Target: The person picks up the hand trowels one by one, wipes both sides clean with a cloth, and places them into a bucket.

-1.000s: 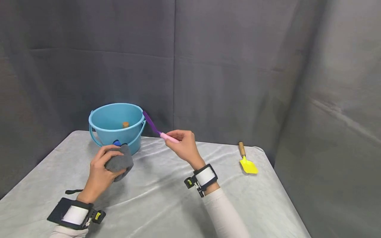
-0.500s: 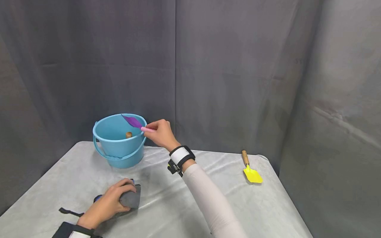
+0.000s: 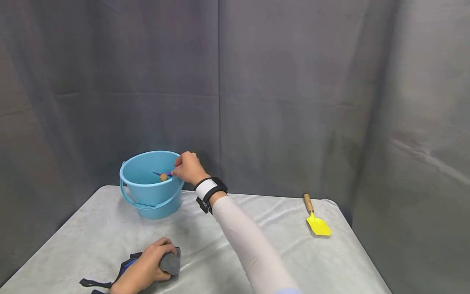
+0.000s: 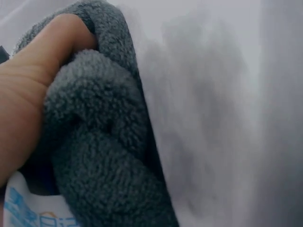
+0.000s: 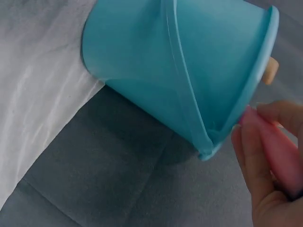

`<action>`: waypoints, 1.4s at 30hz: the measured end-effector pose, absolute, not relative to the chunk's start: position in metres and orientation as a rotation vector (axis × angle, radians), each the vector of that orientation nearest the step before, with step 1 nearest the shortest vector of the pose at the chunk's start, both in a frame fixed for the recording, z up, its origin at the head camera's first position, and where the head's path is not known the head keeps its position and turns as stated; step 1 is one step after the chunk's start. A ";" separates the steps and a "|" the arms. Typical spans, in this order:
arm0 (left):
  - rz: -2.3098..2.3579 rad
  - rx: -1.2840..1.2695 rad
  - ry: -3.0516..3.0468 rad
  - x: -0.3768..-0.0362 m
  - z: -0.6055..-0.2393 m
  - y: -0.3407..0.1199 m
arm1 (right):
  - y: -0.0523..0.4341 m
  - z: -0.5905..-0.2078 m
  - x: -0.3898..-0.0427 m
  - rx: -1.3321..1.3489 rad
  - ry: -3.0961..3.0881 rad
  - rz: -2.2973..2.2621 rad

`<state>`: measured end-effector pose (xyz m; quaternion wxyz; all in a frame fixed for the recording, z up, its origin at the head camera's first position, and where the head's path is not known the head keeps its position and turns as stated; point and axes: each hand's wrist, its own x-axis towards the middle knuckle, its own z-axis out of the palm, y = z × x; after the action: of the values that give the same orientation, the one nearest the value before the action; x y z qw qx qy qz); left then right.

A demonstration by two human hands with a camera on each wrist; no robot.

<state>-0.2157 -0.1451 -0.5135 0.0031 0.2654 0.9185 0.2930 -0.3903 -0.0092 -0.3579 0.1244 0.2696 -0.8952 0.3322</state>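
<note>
My right hand (image 3: 189, 168) pinches the pink handle of a small purple trowel (image 5: 279, 153) at the right rim of a light blue bucket (image 3: 145, 194). Most of the purple blade lies below the rim, inside the bucket. A round wooden end (image 3: 163, 177) pokes up there beside the trowel. Near the front of the table, my left hand (image 3: 145, 265) grips a folded grey towel (image 3: 171, 263) of fuzzy cloth. In the left wrist view, the thumb presses into the towel's folds (image 4: 104, 104).
A yellow trowel (image 3: 318, 226) with a wooden handle lies at the table's right. A black strap (image 3: 96, 283) and something blue show beside my left hand. In the left wrist view, a white and blue printed piece (image 4: 38, 208) sits under the towel. Grey curtains stand behind the table.
My right hand has carried the purple trowel leftward to the bucket and lowered its blade inside. My left hand has brought the grey towel from near the bucket toward the table's front.
</note>
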 end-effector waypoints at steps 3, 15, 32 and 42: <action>0.932 0.816 2.888 -0.217 -0.512 -0.142 | -0.016 -0.359 -0.394 0.756 -2.621 0.954; 0.982 0.759 2.888 -0.219 -0.511 -0.138 | -0.022 -0.368 -0.406 0.968 -2.658 0.776; 0.943 0.601 2.925 -0.211 -0.509 -0.143 | 0.000 -0.386 -0.374 1.092 -2.488 0.636; 0.909 0.619 2.959 -0.208 -0.507 -0.160 | 0.066 -0.435 -0.331 1.206 -2.325 0.553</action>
<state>-0.2080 -0.1598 -0.5067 -0.0075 0.1960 0.9373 0.2879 -0.3306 0.0661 -0.4353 0.2304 0.4384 -0.8451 0.2010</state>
